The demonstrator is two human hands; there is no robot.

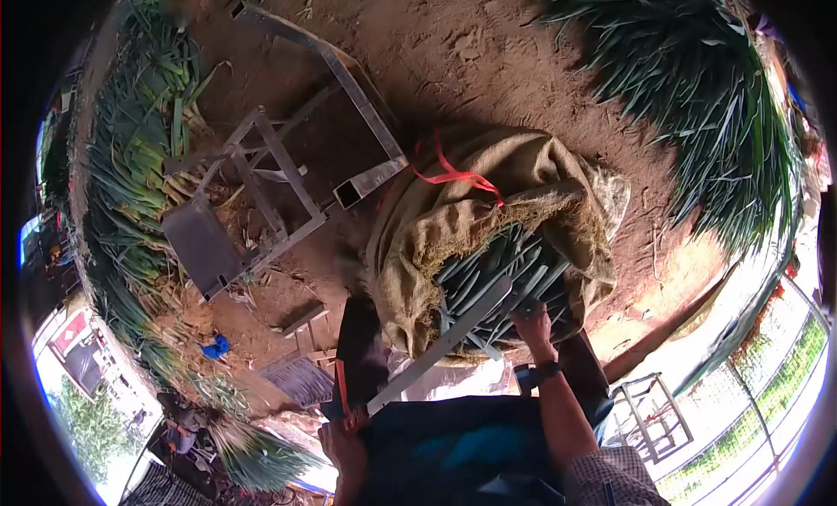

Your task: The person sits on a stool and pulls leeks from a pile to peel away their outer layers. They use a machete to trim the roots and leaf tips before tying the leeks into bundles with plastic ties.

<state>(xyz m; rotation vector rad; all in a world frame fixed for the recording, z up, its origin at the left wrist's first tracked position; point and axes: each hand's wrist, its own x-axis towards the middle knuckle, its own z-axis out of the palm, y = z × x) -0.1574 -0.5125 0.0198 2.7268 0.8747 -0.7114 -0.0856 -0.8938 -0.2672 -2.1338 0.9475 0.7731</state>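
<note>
While the left hand (345,447), lower centre, has fingers closed on the blade (440,347), the right hand (534,326), finger closure impossible to tell, is at leaves (488,266) inside the sack (514,162), centre.

We cannot see clearly the fingers of the right hand (535,325) — they are in shadow among the green stalks (488,266), whose deeper parts the burlap sack (436,231) hides. How the left hand (346,447) closes near the long blade (443,344) is too dark for us. The top edge cuts the leafy heap (671,61).
</note>
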